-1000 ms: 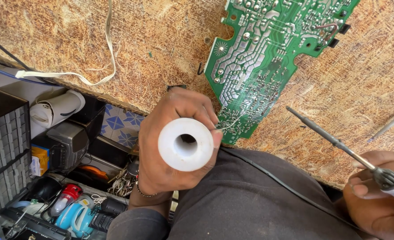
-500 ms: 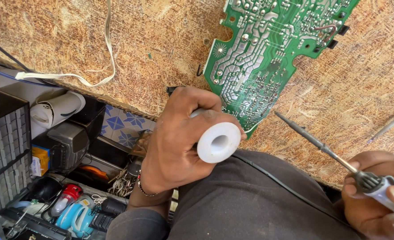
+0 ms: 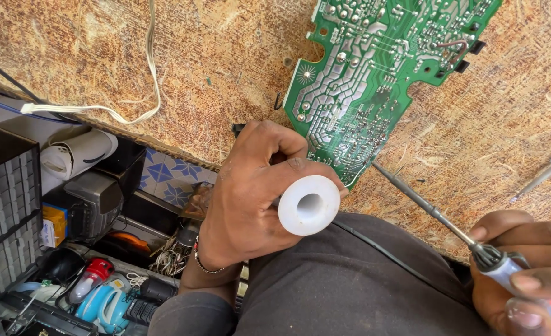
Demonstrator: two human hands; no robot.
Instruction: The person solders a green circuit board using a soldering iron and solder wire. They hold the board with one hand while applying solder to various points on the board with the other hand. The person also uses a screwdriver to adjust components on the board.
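Note:
My left hand (image 3: 250, 193) grips a white plastic spool (image 3: 308, 205), its hollow end facing the camera, just below the near edge of a green circuit board (image 3: 375, 81). The board lies solder side up on a rough chipboard table (image 3: 194, 74). My right hand (image 3: 524, 267) at the lower right holds a soldering iron (image 3: 474, 246). Its thin metal tip (image 3: 378, 168) points up-left and reaches the board's lower edge next to the spool. Whether solder wire runs from the spool to the board cannot be made out.
A white flat cable (image 3: 126, 112) loops over the table's left part. A screwdriver (image 3: 546, 171) lies at the right edge. Below the table's left edge stand a black drawer cabinet (image 3: 4, 211), a paper roll (image 3: 76, 152) and boxes of tools and parts (image 3: 95, 286). My dark trousers (image 3: 362, 286) fill the bottom.
My left hand has shifted right with the spool, closer to the board's lower edge. The soldering iron tip has moved left and up to meet the board.

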